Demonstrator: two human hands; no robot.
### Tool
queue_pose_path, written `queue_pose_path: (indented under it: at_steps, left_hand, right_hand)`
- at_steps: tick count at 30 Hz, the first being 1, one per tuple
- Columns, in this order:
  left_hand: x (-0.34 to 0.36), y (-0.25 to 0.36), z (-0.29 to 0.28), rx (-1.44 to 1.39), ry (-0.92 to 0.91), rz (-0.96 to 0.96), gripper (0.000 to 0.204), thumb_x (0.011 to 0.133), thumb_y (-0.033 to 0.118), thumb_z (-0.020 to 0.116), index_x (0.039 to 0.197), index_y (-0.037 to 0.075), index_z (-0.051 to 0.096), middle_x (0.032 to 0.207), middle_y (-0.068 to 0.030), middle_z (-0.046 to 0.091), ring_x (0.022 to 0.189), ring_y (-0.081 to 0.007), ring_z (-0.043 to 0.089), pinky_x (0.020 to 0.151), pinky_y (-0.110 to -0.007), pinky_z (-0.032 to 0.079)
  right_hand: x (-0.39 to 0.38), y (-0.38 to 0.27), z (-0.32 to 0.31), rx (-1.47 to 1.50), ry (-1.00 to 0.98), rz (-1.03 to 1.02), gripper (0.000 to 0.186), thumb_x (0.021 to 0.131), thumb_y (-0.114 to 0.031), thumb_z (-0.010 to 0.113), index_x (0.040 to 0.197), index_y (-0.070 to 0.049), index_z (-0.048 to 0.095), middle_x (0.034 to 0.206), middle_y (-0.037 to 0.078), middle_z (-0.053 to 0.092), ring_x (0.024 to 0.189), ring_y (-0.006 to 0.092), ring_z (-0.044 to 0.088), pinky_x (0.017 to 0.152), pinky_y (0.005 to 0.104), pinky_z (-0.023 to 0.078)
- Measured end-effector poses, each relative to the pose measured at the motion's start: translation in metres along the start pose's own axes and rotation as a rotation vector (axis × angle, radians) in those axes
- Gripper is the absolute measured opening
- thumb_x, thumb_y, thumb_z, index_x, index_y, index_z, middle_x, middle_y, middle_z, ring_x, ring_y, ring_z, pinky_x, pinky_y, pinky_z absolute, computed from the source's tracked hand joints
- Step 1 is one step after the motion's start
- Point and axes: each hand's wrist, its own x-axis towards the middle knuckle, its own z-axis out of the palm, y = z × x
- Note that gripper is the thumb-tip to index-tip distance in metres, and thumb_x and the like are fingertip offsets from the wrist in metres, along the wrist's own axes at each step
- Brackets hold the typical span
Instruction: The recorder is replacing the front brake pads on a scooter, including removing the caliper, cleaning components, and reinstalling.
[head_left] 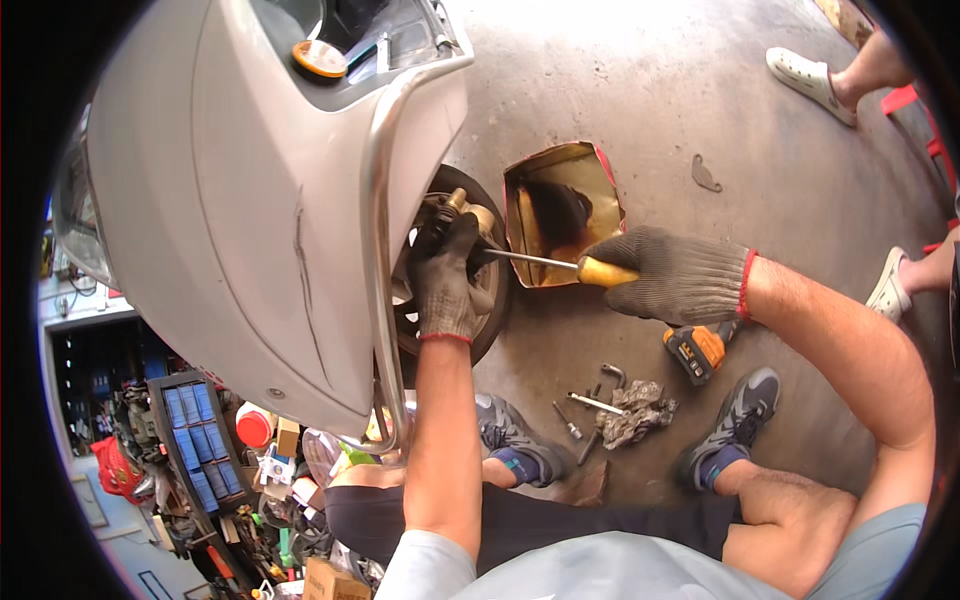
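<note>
My right hand (pixel 680 275), in a grey knit glove with a red cuff, is closed round the yellow handle of a screwdriver (pixel 606 272). The shaft points left, its tip hidden beside my other hand. My left hand (pixel 450 290), in a matching glove with darkened fingers, is closed on a brake caliper (pixel 482 214) at the wheel (pixel 493 335). Part of its grip is out of sight. The wheel sits under the pale bodywork of a scooter (pixel 250 200). A cut-open metal tin (pixel 607 172) with dark oily residue lies beside the wheel, under the screwdriver.
An orange and black cordless power tool (pixel 697 350) rests on the floor, near loose hand tools and crumpled plastic (pixel 640 412). A flat metal piece (pixel 705 173) lies farther off. Another person's feet in clogs (pixel 812 85) are at the right. Cluttered shop goods (pixel 275 480) fill the lower left.
</note>
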Motion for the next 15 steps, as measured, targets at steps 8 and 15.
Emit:
queue_pose_path:
  at_steps: [8,15]
  left_hand:
    - [0.005,-0.010,-0.004,-0.014,-0.051,0.086,0.045,0.082,0.018,0.083,0.123,0.009,0.065,0.104,-0.0039,0.069,0.082,-0.0154,0.069,0.062,-0.026,0.060]
    - [0.007,-0.007,-0.004,0.017,-0.024,0.056,0.040,0.085,0.014,0.079,0.123,0.005,0.067,0.103,-0.0028,0.069,0.081,-0.0114,0.066,0.065,-0.025,0.057]
  right_hand:
    - [-0.009,0.006,0.017,-0.350,0.099,-0.094,0.022,0.084,-0.015,0.061,0.102,-0.003,0.066,0.100,0.022,0.068,0.095,0.0331,0.068,0.083,0.0418,0.053]
    - [-0.022,-0.008,0.040,-0.430,0.263,0.053,0.029,0.084,-0.009,0.059,0.111,0.000,0.060,0.080,0.021,0.068,0.080,0.0376,0.071,0.072,0.0460,0.055]
